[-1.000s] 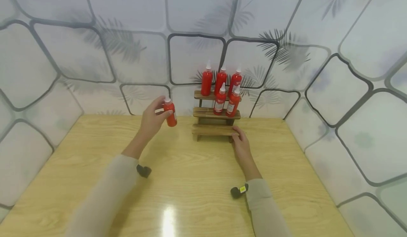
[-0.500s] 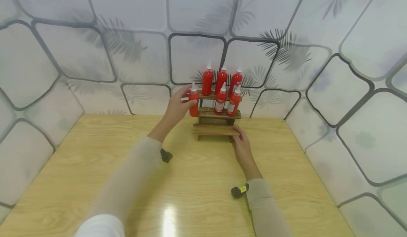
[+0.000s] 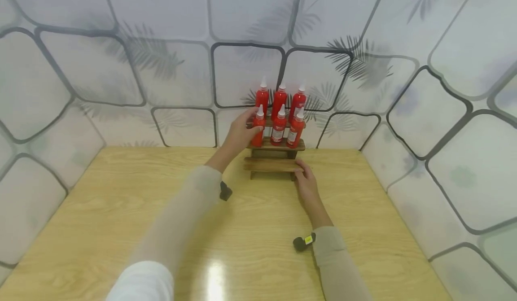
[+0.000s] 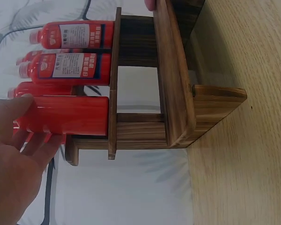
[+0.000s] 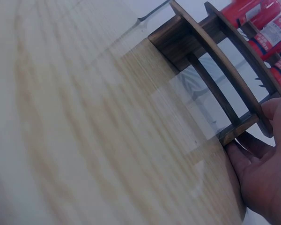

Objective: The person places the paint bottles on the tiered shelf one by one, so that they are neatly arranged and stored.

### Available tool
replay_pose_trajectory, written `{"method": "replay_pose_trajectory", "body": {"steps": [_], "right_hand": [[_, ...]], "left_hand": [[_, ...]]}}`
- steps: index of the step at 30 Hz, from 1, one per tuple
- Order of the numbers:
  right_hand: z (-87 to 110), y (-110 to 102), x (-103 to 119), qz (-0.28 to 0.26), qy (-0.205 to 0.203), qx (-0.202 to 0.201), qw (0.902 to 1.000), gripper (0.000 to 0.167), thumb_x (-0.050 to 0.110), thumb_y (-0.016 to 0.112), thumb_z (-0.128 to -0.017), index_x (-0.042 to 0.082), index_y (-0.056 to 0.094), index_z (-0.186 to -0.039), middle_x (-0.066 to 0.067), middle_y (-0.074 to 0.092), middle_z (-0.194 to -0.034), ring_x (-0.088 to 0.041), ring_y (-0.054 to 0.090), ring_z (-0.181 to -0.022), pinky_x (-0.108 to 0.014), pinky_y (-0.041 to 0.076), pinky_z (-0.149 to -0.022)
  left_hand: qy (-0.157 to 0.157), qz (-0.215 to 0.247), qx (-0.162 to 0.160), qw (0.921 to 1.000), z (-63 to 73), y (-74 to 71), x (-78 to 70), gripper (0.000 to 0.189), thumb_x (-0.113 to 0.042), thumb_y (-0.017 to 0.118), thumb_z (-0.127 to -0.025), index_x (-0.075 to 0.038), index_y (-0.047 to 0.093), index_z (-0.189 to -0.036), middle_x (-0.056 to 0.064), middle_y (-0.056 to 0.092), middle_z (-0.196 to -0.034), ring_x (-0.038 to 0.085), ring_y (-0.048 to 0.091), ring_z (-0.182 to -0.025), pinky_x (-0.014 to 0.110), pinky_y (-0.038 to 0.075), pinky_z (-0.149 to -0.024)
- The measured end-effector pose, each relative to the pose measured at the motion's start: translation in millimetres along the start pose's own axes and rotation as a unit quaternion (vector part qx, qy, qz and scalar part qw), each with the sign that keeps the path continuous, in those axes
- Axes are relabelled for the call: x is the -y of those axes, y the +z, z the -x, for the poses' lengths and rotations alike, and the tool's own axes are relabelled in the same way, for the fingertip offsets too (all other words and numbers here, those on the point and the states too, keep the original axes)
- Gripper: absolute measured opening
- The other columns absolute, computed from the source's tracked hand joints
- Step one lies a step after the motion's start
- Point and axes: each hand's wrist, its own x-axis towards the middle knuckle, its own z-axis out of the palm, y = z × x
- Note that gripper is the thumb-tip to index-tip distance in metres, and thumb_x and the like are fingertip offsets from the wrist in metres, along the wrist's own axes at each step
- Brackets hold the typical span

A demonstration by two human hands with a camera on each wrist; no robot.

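My left hand [image 3: 239, 135] grips a red bottle [image 4: 70, 115] with a white pointed cap, fingers behind it and thumb in front. The bottle stands upright at the left end of the middle step of a dark wooden three-step rack [image 3: 274, 164], its base right at the board. Beside it on that step are two more red bottles, a middle one [image 3: 278, 129] and a right one [image 3: 295, 133], with white labels. My right hand [image 3: 307, 182] holds the right end of the lowest step, thumb on the board and fingers around its end.
Three red bottles, among them a left one [image 3: 262, 97], stand along the top step behind. The rack rests on a light wooden table [image 3: 258, 229], near a patterned back wall [image 3: 177, 81].
My left hand has carried the red bottle rightward from beside the rack to the left end of the middle step. My right hand has stayed on the lowest step.
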Motion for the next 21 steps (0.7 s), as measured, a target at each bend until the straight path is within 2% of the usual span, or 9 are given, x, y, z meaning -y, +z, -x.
{"method": "replay_pose_trajectory", "body": {"steps": [7, 14, 17, 21], "right_hand": [[-0.2, 6.3, -3.6, -0.004, -0.006, -0.003, 1.0, 0.044, 0.021, 0.048, -0.106, 0.014, 0.047, -0.149, -0.008, 0.033, -0.163, -0.03, 0.036, -0.147, -0.042, 0.034, -0.12], [-1.8, 8.2, 0.4, 0.009, -0.003, 0.002, 1.0, 0.046, 0.022, 0.051, -0.105, 0.012, 0.048, -0.149, -0.008, 0.036, -0.161, -0.027, 0.038, -0.144, -0.042, 0.035, -0.119], [0.7, 3.6, 9.2, 0.019, 0.009, -0.003, 0.9998, 0.045, 0.024, 0.051, -0.105, 0.012, 0.049, -0.148, -0.01, 0.038, -0.159, -0.025, 0.04, -0.141, -0.04, 0.038, -0.117], [5.3, -7.6, 22.5, 0.017, 0.022, -0.027, 0.9992, 0.046, 0.025, 0.049, -0.106, 0.011, 0.046, -0.149, -0.014, 0.043, -0.154, -0.027, 0.045, -0.136, -0.042, 0.042, -0.112]], "left_hand": [[-0.009, 0.005, 0.001, 0.9999, -1.1, 0.7, 4.5, 0.064, -0.014, 0.068, -0.097, -0.018, 0.041, -0.154, 0.011, 0.054, -0.144, 0.027, 0.054, -0.131, 0.042, 0.048, -0.11], [0.001, 0.035, -0.021, 0.9992, 8.0, -9.6, 10.8, 0.069, -0.021, 0.07, -0.096, -0.02, 0.036, -0.156, 0.012, 0.049, -0.147, 0.028, 0.056, -0.123, 0.044, 0.051, -0.104], [0.008, 0.03, -0.033, 0.999, 18.9, -17.0, 16.5, 0.068, -0.026, 0.067, -0.098, -0.016, 0.035, -0.157, 0.014, 0.044, -0.152, 0.031, 0.054, -0.124, 0.045, 0.05, -0.105], [-0.001, -0.01, -0.039, 0.9992, 47.1, -33.3, 26.3, 0.065, -0.035, 0.061, -0.101, -0.012, 0.035, -0.156, 0.016, 0.039, -0.155, 0.037, 0.049, -0.13, 0.05, 0.046, -0.108]]}}
